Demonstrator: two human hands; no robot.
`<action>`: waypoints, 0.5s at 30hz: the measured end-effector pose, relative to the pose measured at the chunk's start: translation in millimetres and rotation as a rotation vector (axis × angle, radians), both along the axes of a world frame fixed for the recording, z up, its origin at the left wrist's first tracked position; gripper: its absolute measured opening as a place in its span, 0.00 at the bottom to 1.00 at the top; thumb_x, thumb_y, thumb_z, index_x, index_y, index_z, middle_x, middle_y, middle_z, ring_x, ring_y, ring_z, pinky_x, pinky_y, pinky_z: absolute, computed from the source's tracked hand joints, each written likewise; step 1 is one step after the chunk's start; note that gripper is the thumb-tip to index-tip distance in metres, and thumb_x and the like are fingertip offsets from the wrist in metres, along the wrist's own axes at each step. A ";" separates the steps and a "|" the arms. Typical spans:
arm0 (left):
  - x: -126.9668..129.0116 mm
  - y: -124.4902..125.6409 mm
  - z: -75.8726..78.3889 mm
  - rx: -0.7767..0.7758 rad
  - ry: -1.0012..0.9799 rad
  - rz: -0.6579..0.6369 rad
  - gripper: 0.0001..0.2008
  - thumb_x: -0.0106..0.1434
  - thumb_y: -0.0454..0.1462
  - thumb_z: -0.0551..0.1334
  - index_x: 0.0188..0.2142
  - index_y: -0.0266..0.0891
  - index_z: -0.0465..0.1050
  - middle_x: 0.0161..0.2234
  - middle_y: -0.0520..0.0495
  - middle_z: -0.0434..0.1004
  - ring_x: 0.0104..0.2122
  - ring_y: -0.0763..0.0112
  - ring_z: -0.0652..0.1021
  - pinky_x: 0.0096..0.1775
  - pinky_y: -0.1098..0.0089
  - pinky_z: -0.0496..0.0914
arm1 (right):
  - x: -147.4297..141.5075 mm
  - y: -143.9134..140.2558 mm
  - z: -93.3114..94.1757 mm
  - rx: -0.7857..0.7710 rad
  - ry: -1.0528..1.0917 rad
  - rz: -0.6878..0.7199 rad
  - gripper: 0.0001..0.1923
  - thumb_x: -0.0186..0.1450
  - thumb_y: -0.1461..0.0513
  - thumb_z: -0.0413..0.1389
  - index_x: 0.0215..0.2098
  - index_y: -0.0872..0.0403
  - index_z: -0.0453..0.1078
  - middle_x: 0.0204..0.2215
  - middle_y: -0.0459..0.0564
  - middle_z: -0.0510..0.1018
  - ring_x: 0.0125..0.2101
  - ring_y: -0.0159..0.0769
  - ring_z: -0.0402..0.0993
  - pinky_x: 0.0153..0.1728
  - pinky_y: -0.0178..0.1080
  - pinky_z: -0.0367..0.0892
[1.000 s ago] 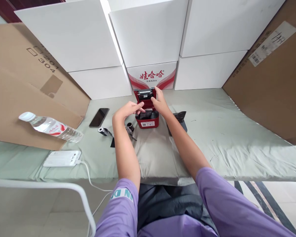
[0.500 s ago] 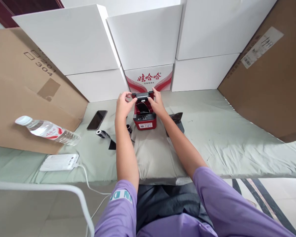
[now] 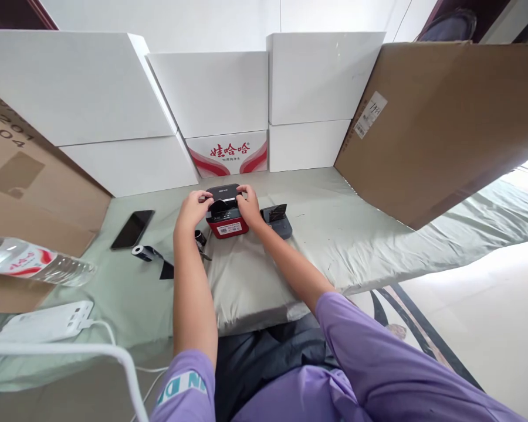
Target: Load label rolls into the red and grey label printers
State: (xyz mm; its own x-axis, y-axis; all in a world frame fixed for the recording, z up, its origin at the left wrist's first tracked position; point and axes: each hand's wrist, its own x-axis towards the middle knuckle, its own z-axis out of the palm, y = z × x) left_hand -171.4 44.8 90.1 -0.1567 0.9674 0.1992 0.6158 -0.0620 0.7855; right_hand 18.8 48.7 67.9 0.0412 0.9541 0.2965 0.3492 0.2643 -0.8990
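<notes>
A small red and black label printer [image 3: 232, 229] stands on the pale green cloth, its black lid [image 3: 224, 191] lowered over the body. A dark paper strip [image 3: 219, 206] sticks out at the front of the lid. With fingers curled on the lid's left edge, my left hand [image 3: 192, 210] grips it. My right hand [image 3: 249, 206] holds the opposite edge, thumb near the front. Right of the printer lies a dark grey device [image 3: 282, 227] with a black flap of paper upright on it. Close to my left forearm are a black paper roll [image 3: 142, 252] and a second roll [image 3: 199, 237], partly hidden.
A phone [image 3: 132, 229], a water bottle [image 3: 35, 261] and a white power bank [image 3: 46, 321] with a cable lie on the left. White boxes [image 3: 211, 94] line the back. Cardboard sheets stand left and right [image 3: 422, 135]. A white rail [image 3: 92, 349] crosses the lower left.
The printer's lid has gone from raised open to lowered, with both hands following it down. The camera view has shifted, so the surroundings appear farther left.
</notes>
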 end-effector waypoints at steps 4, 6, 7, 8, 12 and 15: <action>8.3 -6.9 -19.3 -0.049 -0.414 0.133 0.22 0.64 0.39 0.67 0.58 0.41 0.76 0.59 0.38 0.79 0.49 0.64 0.81 0.45 0.70 0.74 | -7.5 2.1 -9.5 -0.142 0.258 -0.005 0.27 0.68 0.66 0.46 0.65 0.56 0.61 0.69 0.62 0.68 0.65 0.33 0.70 0.65 0.35 0.66; 13.6 -9.9 -20.7 -0.142 -0.595 0.186 0.21 0.66 0.39 0.67 0.58 0.40 0.76 0.53 0.40 0.82 0.42 0.68 0.82 0.38 0.73 0.72 | -9.7 5.8 -13.0 -0.216 0.468 0.017 0.30 0.66 0.66 0.48 0.67 0.56 0.60 0.69 0.60 0.69 0.66 0.36 0.70 0.66 0.38 0.65; 15.9 -10.7 -19.6 -0.190 -0.655 0.186 0.19 0.66 0.38 0.67 0.56 0.40 0.77 0.48 0.41 0.84 0.37 0.71 0.81 0.34 0.75 0.70 | -10.4 7.7 -14.8 -0.242 0.557 0.028 0.31 0.65 0.65 0.50 0.67 0.56 0.60 0.68 0.60 0.70 0.66 0.37 0.70 0.67 0.39 0.64; 17.9 -10.9 -17.7 -0.223 -0.695 0.174 0.17 0.66 0.37 0.67 0.54 0.39 0.78 0.44 0.43 0.84 0.32 0.73 0.80 0.31 0.75 0.68 | -10.8 9.5 -16.5 -0.259 0.624 0.037 0.31 0.65 0.65 0.51 0.67 0.56 0.61 0.68 0.59 0.71 0.66 0.39 0.70 0.68 0.40 0.64; 23.0 -9.1 -12.4 -0.241 -0.717 0.140 0.14 0.62 0.37 0.71 0.47 0.38 0.81 0.36 0.46 0.84 0.27 0.73 0.78 0.29 0.74 0.66 | -10.6 14.0 -23.1 -0.267 0.712 0.052 0.30 0.62 0.65 0.53 0.64 0.55 0.64 0.68 0.57 0.72 0.67 0.42 0.69 0.70 0.43 0.62; 23.6 -12.3 -16.2 -0.038 -0.651 0.187 0.11 0.63 0.36 0.68 0.46 0.39 0.81 0.42 0.44 0.85 0.40 0.66 0.82 0.42 0.70 0.74 | -9.6 14.3 -27.3 -0.252 0.729 0.065 0.28 0.62 0.65 0.54 0.61 0.53 0.66 0.67 0.55 0.73 0.67 0.40 0.69 0.70 0.43 0.62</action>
State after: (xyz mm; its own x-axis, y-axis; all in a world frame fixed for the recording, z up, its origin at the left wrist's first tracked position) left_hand -147.8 32.6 73.9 -0.3986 0.9168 -0.0262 0.0138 0.0345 0.9993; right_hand 9.2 63.1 40.6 0.0840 0.9964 -0.0108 -0.3637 0.0206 -0.9313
